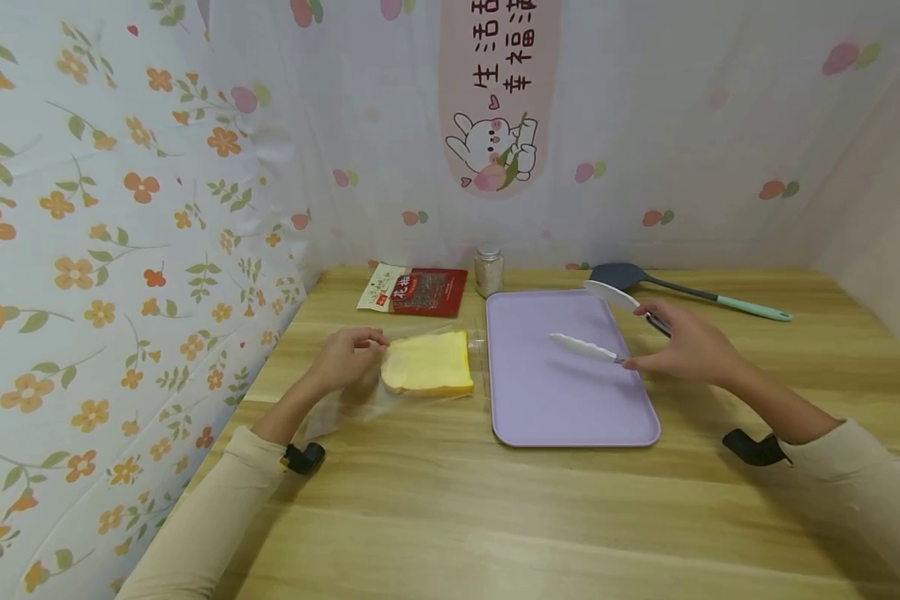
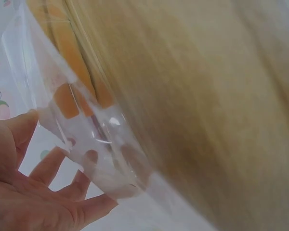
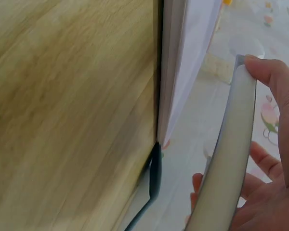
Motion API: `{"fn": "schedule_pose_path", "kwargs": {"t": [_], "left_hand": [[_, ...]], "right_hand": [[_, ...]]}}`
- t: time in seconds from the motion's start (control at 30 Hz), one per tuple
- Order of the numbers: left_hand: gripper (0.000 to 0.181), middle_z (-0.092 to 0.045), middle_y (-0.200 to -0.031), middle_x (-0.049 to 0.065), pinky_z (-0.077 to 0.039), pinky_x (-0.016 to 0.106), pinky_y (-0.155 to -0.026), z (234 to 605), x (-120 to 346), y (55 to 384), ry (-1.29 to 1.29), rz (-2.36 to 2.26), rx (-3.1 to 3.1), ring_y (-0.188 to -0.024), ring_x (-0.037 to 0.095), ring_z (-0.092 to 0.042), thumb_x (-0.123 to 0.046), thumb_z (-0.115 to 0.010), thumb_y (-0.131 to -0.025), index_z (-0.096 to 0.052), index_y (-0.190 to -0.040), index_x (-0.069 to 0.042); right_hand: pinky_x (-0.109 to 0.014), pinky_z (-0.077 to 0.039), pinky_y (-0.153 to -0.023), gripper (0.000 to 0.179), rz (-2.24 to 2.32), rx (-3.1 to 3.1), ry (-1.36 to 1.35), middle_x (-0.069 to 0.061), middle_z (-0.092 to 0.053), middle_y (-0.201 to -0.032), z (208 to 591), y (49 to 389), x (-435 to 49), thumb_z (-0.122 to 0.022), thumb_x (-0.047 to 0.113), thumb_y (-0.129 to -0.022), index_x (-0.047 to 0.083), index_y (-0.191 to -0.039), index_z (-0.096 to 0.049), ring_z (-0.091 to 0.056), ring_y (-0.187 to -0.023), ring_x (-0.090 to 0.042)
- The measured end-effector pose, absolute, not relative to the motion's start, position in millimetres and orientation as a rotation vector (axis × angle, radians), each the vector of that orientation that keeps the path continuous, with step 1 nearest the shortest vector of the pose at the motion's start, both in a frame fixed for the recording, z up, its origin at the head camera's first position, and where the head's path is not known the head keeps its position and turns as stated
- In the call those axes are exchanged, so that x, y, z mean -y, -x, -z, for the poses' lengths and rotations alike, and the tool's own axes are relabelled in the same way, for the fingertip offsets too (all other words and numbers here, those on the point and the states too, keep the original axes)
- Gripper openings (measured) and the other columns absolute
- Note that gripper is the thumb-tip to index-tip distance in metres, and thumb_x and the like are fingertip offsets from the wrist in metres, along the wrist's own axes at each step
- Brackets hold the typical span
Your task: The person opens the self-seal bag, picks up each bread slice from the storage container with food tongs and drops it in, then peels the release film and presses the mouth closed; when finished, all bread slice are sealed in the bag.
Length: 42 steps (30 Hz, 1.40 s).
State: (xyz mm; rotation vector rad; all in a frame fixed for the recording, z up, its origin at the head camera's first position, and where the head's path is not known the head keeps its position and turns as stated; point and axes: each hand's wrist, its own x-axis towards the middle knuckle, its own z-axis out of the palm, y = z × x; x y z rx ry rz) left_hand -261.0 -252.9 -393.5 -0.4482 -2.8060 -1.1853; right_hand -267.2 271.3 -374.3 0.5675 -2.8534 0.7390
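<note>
A bread-slice-shaped yellow piece point(image 1: 427, 364), pale on top with a brighter yellow edge, lies in a clear plastic bag point(image 1: 348, 408) left of the tray. At its left end my left hand point(image 1: 347, 360) holds the bag's edge; in the left wrist view the thumb is at the film's rim and several fingertips show through the bag point(image 2: 103, 137). My right hand point(image 1: 682, 343) grips a pair of tongs point(image 1: 588, 346) with white tips, their arms spread apart over the tray's right part. In the right wrist view the thumb presses along one metal arm of the tongs point(image 3: 226, 154).
A lilac tray point(image 1: 570, 429) lies mid-table. Behind it stand a glass jar point(image 1: 489, 273) with a metal lid and, to the left, a red and cream packet point(image 1: 427, 292) lying flat. A dark spatula point(image 1: 675, 286) with a mint handle lies at the back right. Printed curtains hang behind and left.
</note>
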Motion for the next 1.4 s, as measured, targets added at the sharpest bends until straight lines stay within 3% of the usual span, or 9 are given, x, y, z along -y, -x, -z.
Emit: {"fn": "schedule_pose_path", "kwargs": {"t": [0.3, 0.67, 0.9, 0.97, 1.07, 1.13, 1.2, 1.33, 1.4], "left_hand": [[0.013, -0.059, -0.134, 0.025, -0.052, 0.055, -0.09, 395.2, 253.9, 260.2, 0.497, 1.182, 2.782, -0.115, 0.047, -0.06, -0.012, -0.064, -0.097, -0.073, -0.102, -0.003], [0.013, -0.06, -0.133, 0.023, -0.055, 0.048, -0.081, 393.3, 250.3, 260.7, 0.496, 1.125, 2.804, -0.114, 0.047, -0.06, -0.012, -0.065, -0.096, -0.075, -0.1, -0.005], [0.012, -0.06, -0.133, 0.022, -0.044, 0.031, -0.058, 391.9, 248.7, 259.4, 0.474, 1.102, 2.819, -0.118, 0.046, -0.058, -0.012, -0.065, -0.096, -0.075, -0.1, -0.006], [0.012, -0.06, -0.133, 0.022, -0.038, 0.029, -0.053, 392.8, 249.1, 260.1, 0.478, 1.094, 2.826, -0.099, 0.041, -0.067, -0.012, -0.066, -0.096, -0.075, -0.1, -0.006], [0.011, -0.06, -0.133, 0.022, -0.034, 0.028, -0.05, 393.9, 249.4, 261.1, 0.491, 1.082, 2.831, -0.074, 0.033, -0.067, -0.012, -0.066, -0.096, -0.075, -0.1, -0.006], [0.011, -0.06, -0.133, 0.022, -0.031, 0.027, -0.048, 394.2, 249.7, 261.7, 0.496, 1.075, 2.84, -0.062, 0.028, -0.062, -0.012, -0.066, -0.096, -0.075, -0.1, -0.006], [0.011, -0.059, -0.134, 0.021, -0.032, 0.027, -0.049, 394.5, 249.6, 261.7, 0.493, 1.071, 2.851, -0.061, 0.027, -0.061, -0.012, -0.066, -0.096, -0.075, -0.1, -0.007], [0.012, -0.057, -0.136, 0.022, -0.032, 0.027, -0.048, 395.7, 249.7, 262.7, 0.504, 1.061, 2.872, -0.041, 0.014, -0.037, -0.011, -0.064, -0.096, -0.074, -0.101, -0.006], [0.012, -0.057, -0.137, 0.022, -0.032, 0.025, -0.047, 396.5, 249.7, 263.0, 0.522, 1.049, 2.877, -0.041, 0.008, -0.028, -0.011, -0.064, -0.096, -0.074, -0.101, -0.006]], "right_hand": [[-0.042, -0.043, -0.067, 0.086, -0.637, 2.895, -0.468, -0.027, -0.06, -0.119, 377.9, 266.7, -293.3, -0.087, 0.051, -0.07, 0.003, -0.131, -0.051, -0.055, -0.09, -0.035], [-0.038, -0.042, -0.063, 0.09, -0.63, 2.95, -0.368, -0.027, -0.058, -0.121, 383.8, 264.2, -321.3, -0.085, 0.055, -0.071, 0.002, -0.133, -0.049, -0.055, -0.088, -0.034], [-0.055, -0.048, -0.072, 0.095, -0.606, 2.995, -0.357, -0.036, -0.054, -0.124, 385.0, 265.9, -330.2, -0.082, 0.061, -0.071, -0.004, -0.132, -0.048, -0.057, -0.102, -0.044], [-0.057, -0.048, -0.074, 0.095, -0.608, 3.003, -0.356, -0.037, -0.053, -0.126, 386.3, 266.5, -332.2, -0.081, 0.06, -0.072, -0.005, -0.132, -0.047, -0.057, -0.104, -0.046], [-0.056, -0.049, -0.072, 0.095, -0.607, 3.01, -0.349, -0.038, -0.052, -0.126, 387.9, 267.3, -335.2, -0.082, 0.06, -0.072, -0.005, -0.131, -0.048, -0.057, -0.104, -0.047], [-0.054, -0.049, -0.07, 0.094, -0.609, 3.019, -0.342, -0.038, -0.052, -0.126, 388.7, 267.8, -337.7, -0.082, 0.058, -0.072, -0.006, -0.131, -0.047, -0.057, -0.102, -0.045], [-0.053, -0.048, -0.07, 0.093, -0.615, 3.034, -0.34, -0.04, -0.051, -0.126, 390.0, 268.4, -340.9, -0.082, 0.057, -0.073, -0.007, -0.131, -0.047, -0.056, -0.102, -0.046], [-0.056, -0.047, -0.073, 0.092, -0.617, 3.059, -0.324, -0.042, -0.05, -0.127, 392.0, 270.8, -345.6, -0.082, 0.056, -0.074, -0.007, -0.131, -0.047, -0.056, -0.103, -0.05], [-0.057, -0.047, -0.074, 0.092, -0.622, 3.067, -0.316, -0.043, -0.05, -0.126, 392.7, 271.4, -346.7, -0.081, 0.057, -0.074, -0.007, -0.131, -0.047, -0.057, -0.104, -0.05]]}}
